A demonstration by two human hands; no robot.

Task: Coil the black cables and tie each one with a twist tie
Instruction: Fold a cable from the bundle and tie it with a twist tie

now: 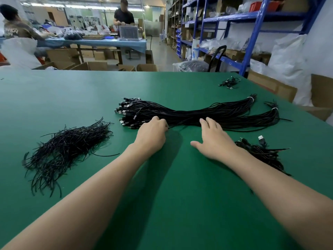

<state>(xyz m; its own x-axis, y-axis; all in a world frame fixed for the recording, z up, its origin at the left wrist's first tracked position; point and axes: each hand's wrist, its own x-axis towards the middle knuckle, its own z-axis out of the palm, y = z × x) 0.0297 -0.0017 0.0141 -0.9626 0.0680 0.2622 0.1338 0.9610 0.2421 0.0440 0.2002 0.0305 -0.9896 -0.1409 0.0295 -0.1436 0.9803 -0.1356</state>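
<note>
A cable bundle (207, 114) lies crosswise at the centre of the table (54, 98). The left hand (151, 136) and right hand (214, 141) touch its near edge at 6 o'clock. Twist ties (66, 148) lie heaped at 8 o'clock, a cable heap (261, 152) at 4 o'clock, and a small cable cluster (229, 83) at 1 o'clock.

Bright, even overhead light; ceiling strips (54, 5) glare white at 11 o'clock. One broad, soft-edged shadow lies on the green table (72, 98) along the 3 o'clock side of the left hand (151, 136) and its forearm. Wide-angle bowing bends the blue shelving (255, 33) at 2 o'clock; background slightly soft, foreground sharp.
</note>
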